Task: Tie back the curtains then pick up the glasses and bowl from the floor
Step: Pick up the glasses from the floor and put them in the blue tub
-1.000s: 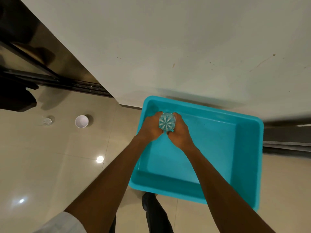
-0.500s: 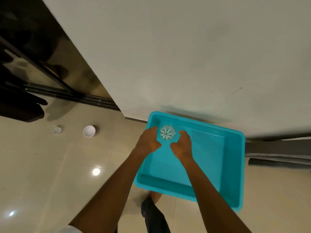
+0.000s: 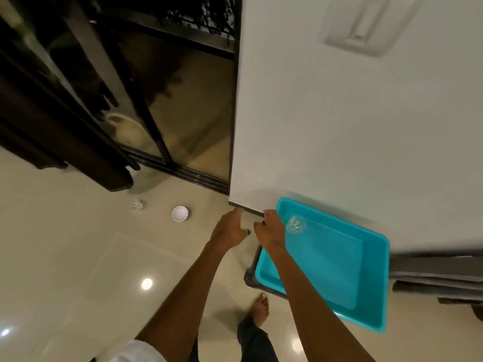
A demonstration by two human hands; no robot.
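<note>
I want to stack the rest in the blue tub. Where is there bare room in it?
The floor of the tub is bare from the glass in its far left corner across to the right and near walls. Only that corner is crowded: the glass, with the right hand over the rim beside it.

Cam 1 of 1: head-worn, wide-angle. Looks fwd and steeply down along both my forearms. Near field: my left hand (image 3: 228, 231), right hand (image 3: 271, 232). Farther off: floor (image 3: 65, 257), blue tub (image 3: 375, 283), wall (image 3: 339, 126), glass door (image 3: 183, 113) top-left.
</note>
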